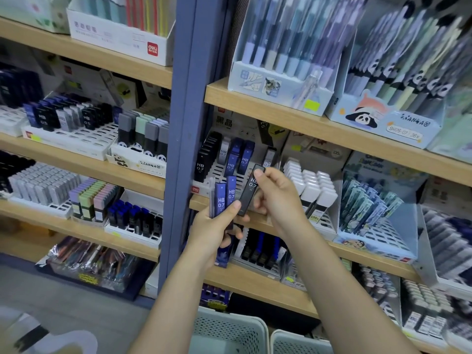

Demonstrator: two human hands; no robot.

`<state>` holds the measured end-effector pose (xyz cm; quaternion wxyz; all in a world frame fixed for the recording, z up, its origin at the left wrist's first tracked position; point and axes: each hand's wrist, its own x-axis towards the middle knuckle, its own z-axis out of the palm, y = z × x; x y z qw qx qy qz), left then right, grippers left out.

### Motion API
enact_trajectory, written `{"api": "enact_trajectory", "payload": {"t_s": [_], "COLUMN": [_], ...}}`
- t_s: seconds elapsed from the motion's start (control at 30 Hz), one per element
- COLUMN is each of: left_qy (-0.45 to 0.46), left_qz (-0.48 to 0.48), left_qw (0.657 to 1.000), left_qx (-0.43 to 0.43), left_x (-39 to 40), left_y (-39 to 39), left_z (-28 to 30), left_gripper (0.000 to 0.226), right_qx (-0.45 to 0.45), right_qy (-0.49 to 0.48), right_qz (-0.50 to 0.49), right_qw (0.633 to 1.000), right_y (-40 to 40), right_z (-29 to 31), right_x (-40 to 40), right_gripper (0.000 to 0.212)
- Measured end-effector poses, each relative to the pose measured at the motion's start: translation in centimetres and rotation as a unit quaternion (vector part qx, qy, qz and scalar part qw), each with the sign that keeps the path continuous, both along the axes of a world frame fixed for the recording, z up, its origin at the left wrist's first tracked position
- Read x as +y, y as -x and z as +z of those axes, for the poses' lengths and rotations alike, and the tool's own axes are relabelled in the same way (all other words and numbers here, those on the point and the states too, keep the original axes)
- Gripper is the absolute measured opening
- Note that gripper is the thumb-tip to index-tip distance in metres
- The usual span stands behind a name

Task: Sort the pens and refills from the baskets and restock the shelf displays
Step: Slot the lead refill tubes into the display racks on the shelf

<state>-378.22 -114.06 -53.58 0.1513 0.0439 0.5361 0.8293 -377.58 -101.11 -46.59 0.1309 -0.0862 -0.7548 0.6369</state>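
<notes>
While the left hand (217, 228) holds a small fan of blue lead-refill cases (224, 196), thumb pressed across their fronts and fingers curled behind, the right hand (274, 194) pinches a single black refill case (249, 191) between thumb and fingertips, tilted, its top end leaning toward the shelf. Both hands hover just in front of the slotted white display tray (219, 172) that sits at the left end of the middle wooden shelf (258, 221), hard against the blue upright post (189, 123).

The tray already carries a row of black cases (208, 157) along its left edge and a few blue ones (238, 157) further right, all marked HB 0.7 like the ones in hand; many slots near its front edge look unfilled. This reads as the restocking step: refills already sorted by colour and now going one at a time into the matching display.

The next move probably calls for swinging the black case upright and lowering it into a free slot in line with the black row, rather than among the blue. The slots are narrow, so the case needs to go in squarely. Two grey perforated baskets (229, 333) stand below at the bottom edge of the view; what they hold cannot be seen.
</notes>
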Motion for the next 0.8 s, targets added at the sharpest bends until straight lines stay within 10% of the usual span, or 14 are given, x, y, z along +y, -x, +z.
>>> {"api": "enact_trajectory", "payload": {"t_s": [0.8], "left_qy": [0.008], "left_qz": [0.013], "left_qw": [0.999], "left_qx": [0.052], "left_x": [-2.4], "left_y": [-0.4], "left_z": [-0.2], "left_gripper": [0.021], "right_qx": [-0.019], "right_qy": [-0.001], "right_qz": [0.105], "right_qw": [0.994], "right_y": [-0.8], "right_z": [-0.4], "right_x": [-2.1], "right_gripper": [0.017]}}
